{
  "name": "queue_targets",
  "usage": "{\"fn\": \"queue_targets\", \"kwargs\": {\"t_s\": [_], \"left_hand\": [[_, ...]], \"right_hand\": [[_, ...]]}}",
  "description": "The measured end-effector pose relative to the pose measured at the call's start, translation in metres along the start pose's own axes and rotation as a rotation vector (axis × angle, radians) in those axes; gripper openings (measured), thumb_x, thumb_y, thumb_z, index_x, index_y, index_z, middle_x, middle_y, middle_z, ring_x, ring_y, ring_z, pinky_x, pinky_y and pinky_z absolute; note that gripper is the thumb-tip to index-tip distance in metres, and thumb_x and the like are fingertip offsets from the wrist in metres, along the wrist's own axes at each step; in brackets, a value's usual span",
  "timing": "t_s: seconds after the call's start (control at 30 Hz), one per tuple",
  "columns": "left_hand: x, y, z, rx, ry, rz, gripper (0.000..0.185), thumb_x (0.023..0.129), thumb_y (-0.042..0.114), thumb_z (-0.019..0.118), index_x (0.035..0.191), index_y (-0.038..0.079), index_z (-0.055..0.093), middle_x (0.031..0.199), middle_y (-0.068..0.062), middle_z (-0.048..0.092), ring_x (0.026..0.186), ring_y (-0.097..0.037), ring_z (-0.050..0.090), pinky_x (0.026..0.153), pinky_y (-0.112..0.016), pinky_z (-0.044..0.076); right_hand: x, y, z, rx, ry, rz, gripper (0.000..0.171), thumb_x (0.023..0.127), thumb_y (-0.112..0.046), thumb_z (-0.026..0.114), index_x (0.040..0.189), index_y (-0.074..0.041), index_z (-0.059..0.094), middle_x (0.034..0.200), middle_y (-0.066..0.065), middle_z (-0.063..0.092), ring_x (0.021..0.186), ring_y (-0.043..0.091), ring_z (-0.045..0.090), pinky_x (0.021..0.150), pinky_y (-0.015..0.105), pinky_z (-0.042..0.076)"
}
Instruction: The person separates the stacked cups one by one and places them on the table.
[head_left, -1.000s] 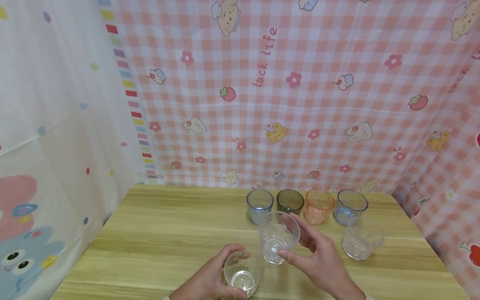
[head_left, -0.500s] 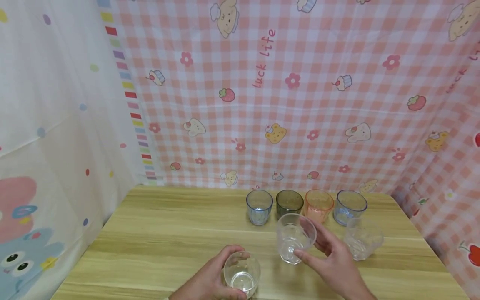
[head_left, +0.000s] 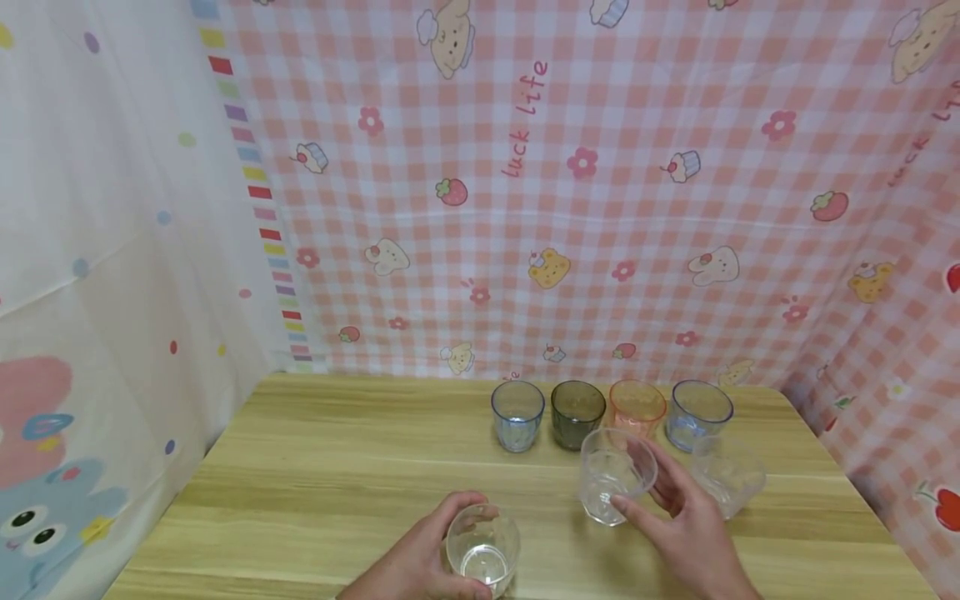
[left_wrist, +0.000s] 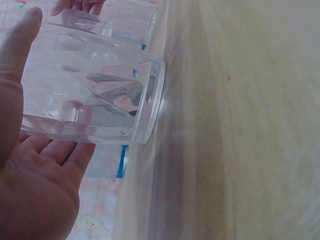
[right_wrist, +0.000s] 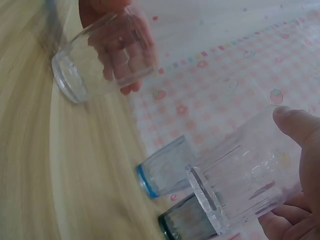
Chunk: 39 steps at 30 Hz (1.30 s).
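My left hand (head_left: 467, 546) grips a clear ribbed glass (head_left: 483, 550) near the table's front edge. In the left wrist view this glass (left_wrist: 95, 95) stands with its base on the wood, and my thumb (left_wrist: 20, 45) lies along its side. My right hand (head_left: 636, 477) holds a second clear glass (head_left: 611, 475) tilted, a little above the table and in front of the orange cup (head_left: 637, 407). The right wrist view shows that held glass (right_wrist: 245, 180) with its thick base in the air.
A row of cups stands at the back of the wooden table (head_left: 315, 483): blue (head_left: 517, 415), dark grey (head_left: 577, 414), orange, and blue (head_left: 699, 414). Another clear glass (head_left: 727, 477) stands right of my right hand. Patterned cloth hangs behind and at both sides.
My right hand has carried its clear glass to the right, away from the glass in my left hand. The left hand and its glass have stayed put.
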<state>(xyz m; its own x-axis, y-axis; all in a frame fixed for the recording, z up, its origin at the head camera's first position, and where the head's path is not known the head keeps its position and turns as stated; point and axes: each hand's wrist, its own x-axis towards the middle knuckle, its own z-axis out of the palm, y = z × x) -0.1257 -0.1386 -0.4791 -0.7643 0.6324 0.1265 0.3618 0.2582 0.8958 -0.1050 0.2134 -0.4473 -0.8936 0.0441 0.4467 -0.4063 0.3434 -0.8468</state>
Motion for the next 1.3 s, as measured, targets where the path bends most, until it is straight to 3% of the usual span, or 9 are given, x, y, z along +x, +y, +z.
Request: {"fn": "queue_targets", "kwargs": {"t_s": [0.17, 0.5, 0.73, 1.0, 1.3], "left_hand": [[0.0, 0.0, 0.0, 0.003, -0.003, -0.005, 0.088, 0.086, 0.03, 0.094, 0.153, 0.006, 0.042, 0.153, -0.008, 0.064, 0.142, -0.01, 0.056, 0.117, -0.021, 0.04], [0.0, 0.0, 0.0, 0.023, 0.003, -0.007, 0.089, 0.085, 0.029, 0.095, 0.153, 0.006, 0.043, 0.153, -0.006, 0.065, 0.142, -0.01, 0.055, 0.118, -0.022, 0.04], [0.001, -0.001, 0.0, 0.027, -0.001, -0.009, 0.089, 0.085, 0.03, 0.094, 0.154, 0.006, 0.042, 0.153, -0.007, 0.065, 0.143, -0.011, 0.055, 0.118, -0.023, 0.041], [0.0, -0.001, 0.0, 0.047, 0.016, -0.004, 0.089, 0.083, 0.028, 0.096, 0.152, 0.007, 0.044, 0.151, -0.005, 0.066, 0.14, -0.009, 0.055, 0.118, -0.023, 0.041], [0.0, -0.002, 0.001, 0.039, 0.017, 0.005, 0.089, 0.083, 0.026, 0.096, 0.152, 0.006, 0.044, 0.151, -0.007, 0.066, 0.141, -0.01, 0.056, 0.119, -0.022, 0.039]], "right_hand": [[-0.001, 0.008, -0.004, -0.019, 0.016, 0.019, 0.075, 0.089, 0.005, 0.084, 0.156, -0.001, 0.051, 0.155, 0.015, 0.057, 0.132, -0.018, 0.053, 0.104, 0.003, 0.046], [0.0, 0.024, -0.012, -0.015, 0.019, 0.031, 0.073, 0.091, 0.006, 0.081, 0.157, 0.004, 0.047, 0.156, 0.034, 0.051, 0.131, -0.022, 0.049, 0.104, 0.002, 0.044], [0.0, 0.034, -0.014, -0.022, 0.025, 0.042, 0.071, 0.093, 0.006, 0.079, 0.155, 0.01, 0.045, 0.157, 0.039, 0.047, 0.13, -0.026, 0.045, 0.104, 0.0, 0.041], [-0.001, 0.043, -0.02, -0.062, -0.005, 0.148, 0.074, 0.098, -0.006, 0.078, 0.16, 0.007, 0.039, 0.162, 0.039, 0.041, 0.125, -0.032, 0.038, 0.102, -0.004, 0.038], [-0.002, 0.049, -0.022, -0.052, -0.015, 0.173, 0.076, 0.099, -0.007, 0.077, 0.161, 0.008, 0.034, 0.163, 0.041, 0.036, 0.124, -0.033, 0.036, 0.1, -0.004, 0.039]]}}
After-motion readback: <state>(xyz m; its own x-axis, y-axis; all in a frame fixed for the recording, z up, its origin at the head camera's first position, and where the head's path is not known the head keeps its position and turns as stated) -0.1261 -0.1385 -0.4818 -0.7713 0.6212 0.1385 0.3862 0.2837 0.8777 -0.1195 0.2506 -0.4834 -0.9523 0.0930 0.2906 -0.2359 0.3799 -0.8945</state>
